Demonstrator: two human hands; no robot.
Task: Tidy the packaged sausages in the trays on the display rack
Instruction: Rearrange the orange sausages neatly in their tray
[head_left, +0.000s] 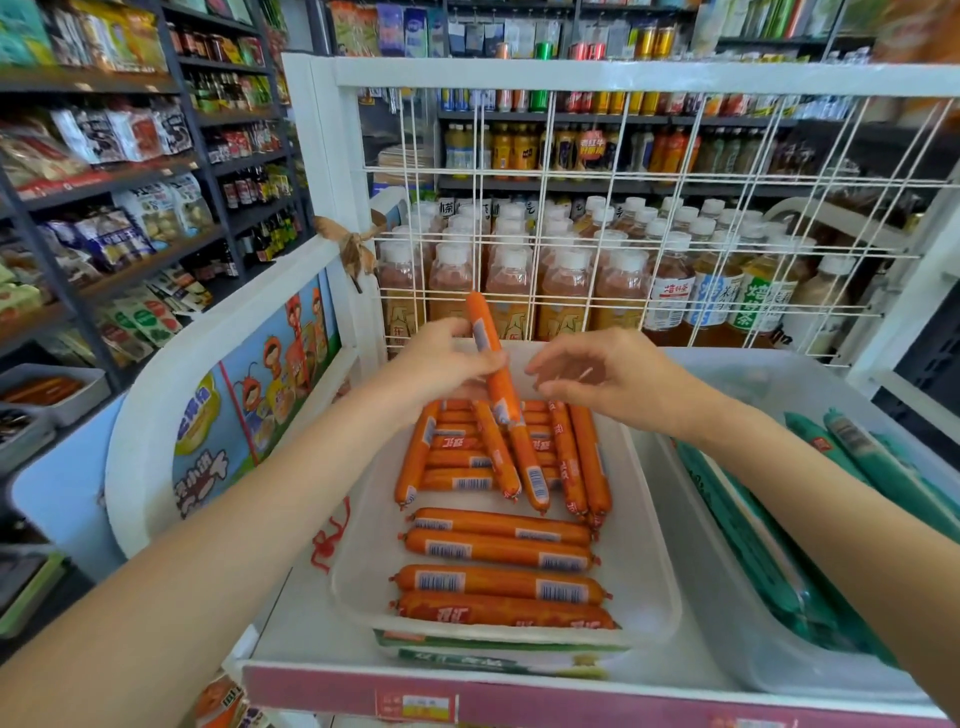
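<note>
A clear plastic tray (644, 551) on the white display rack holds several orange packaged sausages (498, 545). Those at the front lie crosswise in rows; those at the back lie lengthwise in a loose pile (566, 457). My left hand (441, 364) holds one orange sausage (491, 358) tilted upright above the back of the tray. My right hand (608, 379) hovers just right of that sausage with fingers loosely curled, holding nothing. A second clear tray (748, 639) to the right holds green packaged sausages (852, 457).
A white wire grid (623, 218) backs the rack, with bottled tea behind it. The rack's white side panel (218, 353) stands at the left. Snack shelves (104, 182) fill the left aisle. A pink price strip (519, 701) runs along the rack's front edge.
</note>
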